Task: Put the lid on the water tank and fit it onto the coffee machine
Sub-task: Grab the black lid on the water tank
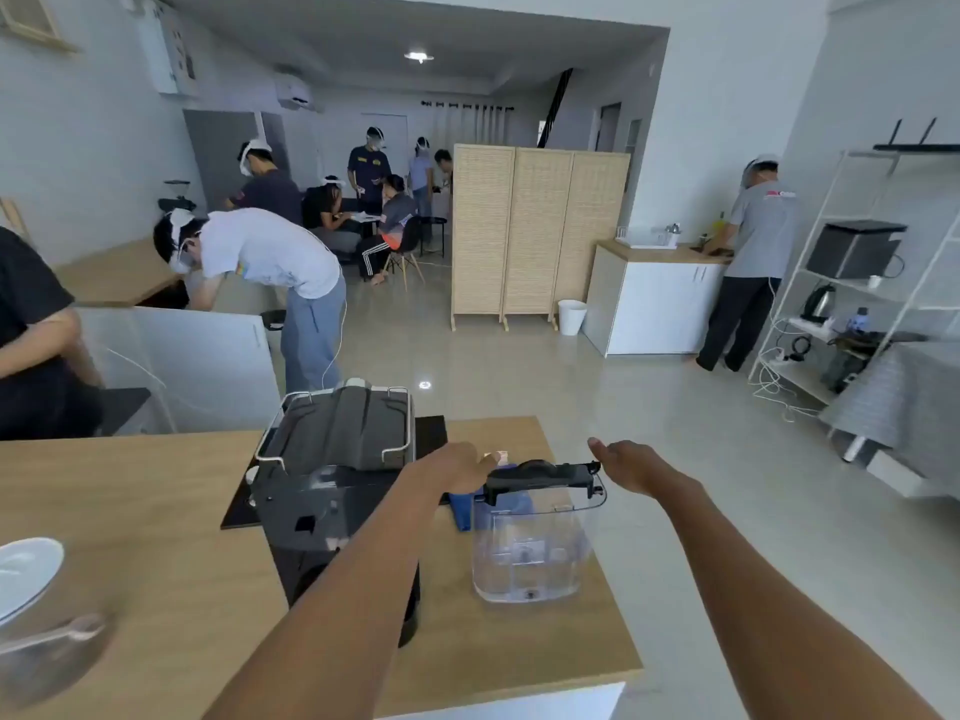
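A clear plastic water tank (530, 550) stands upright on the wooden table (156, 537), to the right of the black coffee machine (337, 459). A black lid (540, 478) lies across the tank's top rim. My left hand (457, 465) reaches over the machine's right side, fingers at the lid's left end. My right hand (631, 465) hovers at the lid's right end with the thumb out and fingers loosely apart; whether it touches the lid is unclear. A blue cloth (465, 506) lies behind the tank.
A black mat (244, 506) lies under the machine. A white saucer (26, 571) and a spoon (57, 636) sit at the table's left front. The table's right edge is just past the tank. Several people work in the room beyond.
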Action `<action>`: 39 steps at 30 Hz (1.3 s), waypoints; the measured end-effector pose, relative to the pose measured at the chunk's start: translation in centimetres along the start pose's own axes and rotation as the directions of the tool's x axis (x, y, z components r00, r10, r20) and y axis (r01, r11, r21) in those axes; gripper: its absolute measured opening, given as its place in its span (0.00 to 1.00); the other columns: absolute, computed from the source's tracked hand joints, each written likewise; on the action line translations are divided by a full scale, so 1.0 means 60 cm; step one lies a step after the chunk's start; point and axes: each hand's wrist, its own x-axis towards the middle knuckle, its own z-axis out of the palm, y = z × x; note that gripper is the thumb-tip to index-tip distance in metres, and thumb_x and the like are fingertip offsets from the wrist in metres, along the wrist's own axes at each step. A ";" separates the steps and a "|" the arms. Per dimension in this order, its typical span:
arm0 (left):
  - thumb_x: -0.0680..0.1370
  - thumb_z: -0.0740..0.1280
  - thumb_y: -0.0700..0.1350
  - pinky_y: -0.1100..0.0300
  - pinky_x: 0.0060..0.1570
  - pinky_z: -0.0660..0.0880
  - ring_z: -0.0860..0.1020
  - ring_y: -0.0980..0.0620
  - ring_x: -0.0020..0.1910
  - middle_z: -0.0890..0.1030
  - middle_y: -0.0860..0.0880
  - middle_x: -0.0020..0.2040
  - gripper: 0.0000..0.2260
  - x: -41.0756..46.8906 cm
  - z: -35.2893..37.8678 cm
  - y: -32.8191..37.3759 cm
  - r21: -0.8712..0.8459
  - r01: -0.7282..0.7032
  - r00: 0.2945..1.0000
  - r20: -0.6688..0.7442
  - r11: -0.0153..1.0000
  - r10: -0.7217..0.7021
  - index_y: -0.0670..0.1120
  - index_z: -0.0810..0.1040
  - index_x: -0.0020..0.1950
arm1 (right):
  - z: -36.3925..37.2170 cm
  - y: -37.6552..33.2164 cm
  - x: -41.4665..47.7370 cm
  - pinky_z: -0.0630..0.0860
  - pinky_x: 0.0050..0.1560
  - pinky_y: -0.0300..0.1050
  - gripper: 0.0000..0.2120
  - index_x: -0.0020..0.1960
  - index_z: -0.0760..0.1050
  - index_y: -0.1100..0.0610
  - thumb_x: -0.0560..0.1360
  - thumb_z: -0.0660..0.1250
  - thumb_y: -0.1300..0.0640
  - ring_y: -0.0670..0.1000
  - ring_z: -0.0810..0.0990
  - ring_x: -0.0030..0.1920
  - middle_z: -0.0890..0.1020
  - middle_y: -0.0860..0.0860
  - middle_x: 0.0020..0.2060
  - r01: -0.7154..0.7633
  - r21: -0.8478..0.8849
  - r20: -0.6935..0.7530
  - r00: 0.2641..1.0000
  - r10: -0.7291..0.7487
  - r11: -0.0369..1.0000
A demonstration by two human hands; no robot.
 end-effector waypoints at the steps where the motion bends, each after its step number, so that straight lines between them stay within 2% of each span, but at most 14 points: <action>1: 0.86 0.48 0.56 0.57 0.48 0.68 0.72 0.47 0.44 0.70 0.47 0.39 0.22 0.002 0.007 -0.005 -0.043 0.006 1.000 -0.016 0.999 -0.007 0.47 0.68 0.38 | 0.003 -0.001 0.000 0.67 0.55 0.47 0.36 0.66 0.77 0.64 0.83 0.45 0.37 0.59 0.76 0.63 0.80 0.61 0.64 -0.005 0.009 0.005 1.000 0.005 1.000; 2: 0.87 0.49 0.53 0.58 0.43 0.67 0.70 0.49 0.38 0.70 0.45 0.36 0.23 0.004 0.010 -0.009 -0.075 0.035 0.999 -0.027 0.997 -0.037 0.44 0.70 0.38 | 0.002 -0.005 -0.006 0.67 0.53 0.47 0.35 0.65 0.77 0.64 0.83 0.45 0.37 0.58 0.77 0.59 0.80 0.61 0.62 -0.026 0.017 0.013 1.000 0.026 1.000; 4: 0.87 0.51 0.47 0.59 0.37 0.64 0.67 0.50 0.34 0.72 0.40 0.36 0.22 0.013 0.019 -0.014 -0.124 0.074 0.997 -0.028 0.990 -0.078 0.32 0.78 0.54 | 0.006 -0.007 -0.007 0.67 0.50 0.47 0.35 0.60 0.79 0.64 0.84 0.45 0.38 0.57 0.76 0.50 0.82 0.61 0.56 -0.024 0.033 0.021 1.000 0.024 0.999; 6: 0.86 0.53 0.44 0.61 0.33 0.61 0.64 0.53 0.31 0.68 0.45 0.33 0.19 0.021 0.026 -0.011 -0.195 0.098 0.993 -0.043 0.976 -0.109 0.33 0.77 0.65 | 0.008 -0.007 -0.003 0.68 0.47 0.47 0.33 0.54 0.79 0.63 0.84 0.46 0.39 0.56 0.76 0.47 0.82 0.59 0.48 -0.012 0.067 0.014 1.000 0.011 0.998; 10: 0.85 0.56 0.41 0.61 0.31 0.60 0.63 0.54 0.30 0.65 0.49 0.33 0.10 0.032 0.039 -0.006 -0.302 0.124 0.978 -0.124 0.945 -0.168 0.41 0.75 0.50 | 0.012 -0.008 0.007 0.67 0.38 0.46 0.29 0.37 0.71 0.60 0.85 0.49 0.41 0.53 0.74 0.36 0.76 0.54 0.34 -0.007 0.136 -0.022 1.000 0.010 0.991; 13: 0.84 0.57 0.38 0.61 0.30 0.60 0.63 0.53 0.29 0.65 0.48 0.32 0.17 0.041 0.041 -0.010 -0.366 0.123 0.958 -0.200 0.923 -0.206 0.43 0.67 0.34 | 0.014 -0.008 0.016 0.62 0.32 0.44 0.26 0.30 0.61 0.57 0.84 0.55 0.46 0.51 0.67 0.29 0.68 0.52 0.27 -0.011 0.237 -0.076 0.997 0.030 0.971; 16: 0.84 0.57 0.37 0.58 0.38 0.64 0.66 0.48 0.35 0.66 0.48 0.31 0.20 0.047 0.041 -0.016 -0.420 0.069 0.939 -0.278 0.905 -0.201 0.43 0.65 0.32 | 0.012 -0.002 0.025 0.58 0.31 0.46 0.25 0.29 0.60 0.56 0.82 0.61 0.52 0.51 0.63 0.27 0.64 0.51 0.26 -0.029 0.379 -0.135 0.987 0.086 0.925; 19: 0.83 0.60 0.36 0.59 0.42 0.65 0.70 0.47 0.40 0.72 0.44 0.35 0.14 0.048 0.042 -0.023 -0.481 0.010 0.914 -0.351 0.877 -0.203 0.36 0.78 0.39 | 0.012 0.008 0.029 0.60 0.35 0.44 0.20 0.30 0.65 0.59 0.79 0.64 0.56 0.53 0.65 0.31 0.68 0.55 0.29 -0.026 0.507 -0.167 0.978 0.127 0.862; 24: 0.82 0.63 0.37 0.59 0.45 0.71 0.76 0.49 0.42 0.80 0.45 0.41 0.13 0.044 0.046 -0.022 -0.490 -0.156 0.865 -0.487 0.858 -0.121 0.48 0.86 0.47 | 0.012 0.017 0.024 0.73 0.47 0.46 0.19 0.43 0.83 0.64 0.79 0.67 0.48 0.52 0.78 0.42 0.80 0.53 0.37 0.075 0.688 -0.191 0.978 0.079 0.722; 29: 0.82 0.66 0.43 0.57 0.43 0.72 0.72 0.51 0.38 0.77 0.46 0.36 0.12 0.031 0.046 -0.023 -0.341 -0.247 0.830 -0.558 0.907 0.016 0.49 0.77 0.39 | 0.011 0.014 -0.002 0.77 0.44 0.35 0.07 0.45 0.87 0.47 0.77 0.72 0.47 0.42 0.82 0.41 0.88 0.48 0.41 0.212 0.705 -0.233 0.971 -0.062 0.676; 31: 0.83 0.66 0.44 0.53 0.48 0.78 0.75 0.51 0.38 0.81 0.44 0.38 0.12 0.022 0.044 -0.024 -0.331 -0.283 0.830 -0.556 0.900 0.056 0.46 0.81 0.40 | 0.011 0.015 -0.010 0.76 0.40 0.30 0.03 0.45 0.87 0.44 0.76 0.74 0.48 0.38 0.83 0.41 0.88 0.45 0.40 0.234 0.705 -0.243 0.967 -0.082 0.669; 33: 0.83 0.65 0.46 0.52 0.51 0.79 0.80 0.50 0.39 0.84 0.44 0.38 0.15 0.013 0.041 -0.026 -0.340 -0.309 0.843 -0.531 0.888 0.090 0.41 0.84 0.41 | 0.009 0.019 -0.016 0.76 0.41 0.29 0.04 0.48 0.88 0.47 0.75 0.75 0.51 0.37 0.83 0.41 0.88 0.44 0.40 0.242 0.734 -0.237 0.967 -0.095 0.634; 36: 0.84 0.62 0.49 0.58 0.38 0.67 0.65 0.52 0.28 0.66 0.48 0.27 0.23 0.000 0.033 -0.026 -0.298 -0.292 0.871 -0.476 0.909 0.123 0.41 0.67 0.32 | 0.005 0.024 -0.023 0.74 0.38 0.25 0.11 0.54 0.87 0.55 0.74 0.76 0.53 0.34 0.83 0.39 0.88 0.42 0.39 0.251 0.752 -0.238 0.966 -0.104 0.609; 39: 0.85 0.61 0.48 0.58 0.39 0.63 0.63 0.49 0.32 0.63 0.45 0.31 0.21 -0.008 0.029 -0.023 -0.257 -0.288 0.900 -0.401 0.922 0.169 0.41 0.66 0.34 | 0.002 0.030 -0.027 0.75 0.39 0.27 0.12 0.55 0.87 0.56 0.74 0.76 0.54 0.34 0.84 0.42 0.88 0.41 0.40 0.245 0.759 -0.212 0.969 -0.127 0.603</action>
